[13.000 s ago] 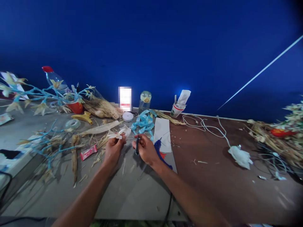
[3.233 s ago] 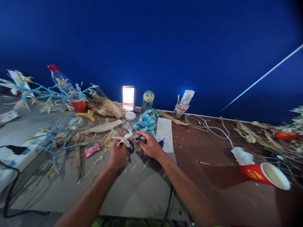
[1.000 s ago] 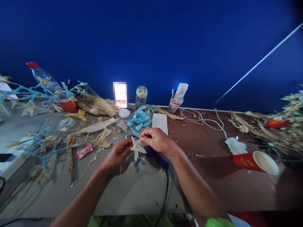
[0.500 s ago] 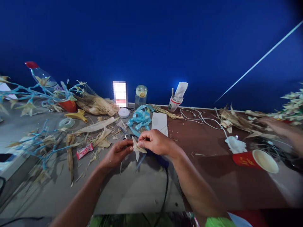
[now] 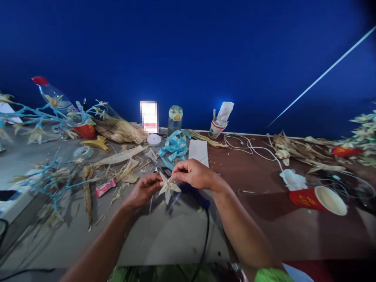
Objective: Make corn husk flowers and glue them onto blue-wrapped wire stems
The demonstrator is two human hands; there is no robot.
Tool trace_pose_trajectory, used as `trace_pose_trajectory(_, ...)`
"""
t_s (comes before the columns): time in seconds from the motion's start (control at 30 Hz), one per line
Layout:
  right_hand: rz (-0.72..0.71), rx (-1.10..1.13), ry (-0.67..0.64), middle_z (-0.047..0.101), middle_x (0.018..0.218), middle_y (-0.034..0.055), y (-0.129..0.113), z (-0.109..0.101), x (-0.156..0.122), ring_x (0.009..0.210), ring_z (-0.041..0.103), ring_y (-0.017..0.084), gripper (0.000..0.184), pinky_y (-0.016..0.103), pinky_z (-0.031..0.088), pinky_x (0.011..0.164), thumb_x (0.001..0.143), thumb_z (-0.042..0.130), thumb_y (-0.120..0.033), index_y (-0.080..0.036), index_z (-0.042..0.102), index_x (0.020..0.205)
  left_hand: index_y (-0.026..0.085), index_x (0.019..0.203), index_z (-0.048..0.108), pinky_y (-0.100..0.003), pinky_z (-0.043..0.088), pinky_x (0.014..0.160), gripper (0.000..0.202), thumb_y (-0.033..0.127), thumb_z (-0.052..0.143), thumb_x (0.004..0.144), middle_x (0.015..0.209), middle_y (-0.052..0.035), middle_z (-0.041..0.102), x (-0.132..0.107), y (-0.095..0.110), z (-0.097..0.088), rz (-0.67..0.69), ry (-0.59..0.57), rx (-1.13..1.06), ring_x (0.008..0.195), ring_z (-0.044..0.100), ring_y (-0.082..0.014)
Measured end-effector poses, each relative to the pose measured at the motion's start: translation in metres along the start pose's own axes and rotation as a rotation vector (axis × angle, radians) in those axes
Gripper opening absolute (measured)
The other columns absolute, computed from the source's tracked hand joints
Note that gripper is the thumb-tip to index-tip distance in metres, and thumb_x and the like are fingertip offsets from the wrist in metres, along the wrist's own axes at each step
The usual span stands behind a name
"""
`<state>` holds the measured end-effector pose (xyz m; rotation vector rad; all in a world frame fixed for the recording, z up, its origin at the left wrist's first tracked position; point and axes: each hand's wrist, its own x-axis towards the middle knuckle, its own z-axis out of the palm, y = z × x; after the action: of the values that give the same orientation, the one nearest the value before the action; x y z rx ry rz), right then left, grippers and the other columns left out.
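A pale, star-shaped husk flower (image 5: 167, 187) is held between my two hands above the near part of the table. My left hand (image 5: 146, 188) pinches it from the left side with closed fingers. On the other side, my right hand (image 5: 194, 173) has thumb and fingertips closed on a petal. Just behind the flower lie scissors (image 5: 167, 171), partly covered by my right hand. Beneath that hand rests a dark blue tool (image 5: 198, 197) with a black cord; its front part is hidden. Curled light-blue ribbon (image 5: 174, 147) lies beyond the hands.
Dried husks (image 5: 126, 170) and a pink wrapped candy (image 5: 105, 187) lie to the left, beside blue-wrapped branches (image 5: 55, 111). A white card (image 5: 198, 152) is behind my right hand. At right, a red paper cup (image 5: 319, 200) lies on its side near a white cable (image 5: 252, 147).
The flower has turned so its petals now face me more fully. Another person's hand at the far right has left the view, uncovering a red object by the white flowers.
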<state>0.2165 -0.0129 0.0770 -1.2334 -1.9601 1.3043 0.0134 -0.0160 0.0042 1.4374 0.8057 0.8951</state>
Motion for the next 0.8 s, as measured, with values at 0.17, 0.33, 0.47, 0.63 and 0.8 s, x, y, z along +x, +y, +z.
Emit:
trace_pose_trajectory(0.17, 0.049, 0.164, -0.002, 0.054, 0.054, -0.0031, 0.01, -0.001, 0.006, 0.051, 0.044, 0.007, 0.018, 0.02, 0.032, 0.05, 0.074, 0.063, -0.031, -0.013, 0.064, 0.069, 0.015, 0.068, 0.068, -0.028, 0.04, 0.062, 0.032, 0.046, 0.066, 0.072, 0.068, -0.005, 0.058, 0.001, -0.003, -0.002, 0.02, -0.006, -0.071, 0.064, 0.05, -0.0149)
trace_pose_trajectory(0.33, 0.148, 0.415, -0.008, 0.05, 0.047, -0.0048, 0.018, 0.0, 0.012, 0.044, 0.038, 0.005, 0.028, 0.02, 0.024, 0.045, 0.065, 0.07, -0.04, -0.014, 0.061, 0.064, 0.016, 0.067, 0.068, -0.03, 0.04, 0.064, 0.026, 0.042, 0.068, 0.071, 0.073, -0.0055, 0.058, 0.003, -0.009, -0.002, 0.075, 0.019, -0.178, 0.067, 0.051, -0.0159)
trace_pose_trajectory(0.47, 0.205, 0.576, 0.056, 0.05, 0.047, -0.0049, 0.023, -0.002, 0.015, 0.043, 0.038, 0.005, 0.03, 0.019, 0.022, 0.044, 0.061, 0.072, -0.04, -0.014, 0.06, 0.064, 0.015, 0.065, 0.067, -0.028, 0.039, 0.059, 0.029, 0.044, 0.072, 0.067, 0.071, -0.0051, 0.058, 0.004, -0.008, 0.001, 0.055, 0.067, -0.259, 0.063, 0.05, -0.0144)
trace_pose_trajectory(0.63, 0.158, 0.48, 0.226, 0.049, 0.049, -0.0042, 0.021, -0.008, 0.013, 0.046, 0.039, 0.006, 0.033, 0.02, 0.024, 0.045, 0.07, 0.063, -0.047, -0.014, 0.059, 0.065, 0.015, 0.064, 0.065, -0.026, 0.039, 0.057, 0.026, 0.039, 0.074, 0.064, 0.068, -0.0025, 0.059, 0.006, -0.012, 0.001, 0.041, 0.192, -0.324, 0.06, 0.05, -0.0121)
trace_pose_trajectory(0.8, 0.099, -0.055, 0.244, 0.058, 0.064, -0.0006, 0.014, -0.005, -0.014, 0.058, 0.046, 0.01, 0.025, 0.023, 0.034, 0.056, 0.078, 0.059, -0.04, -0.016, 0.062, 0.073, 0.015, 0.064, 0.063, -0.024, 0.037, 0.056, 0.02, 0.03, 0.075, 0.061, 0.061, 0.0004, 0.057, 0.006, -0.006, 0.005, -0.004, 0.274, -0.373, 0.056, 0.046, -0.0098)
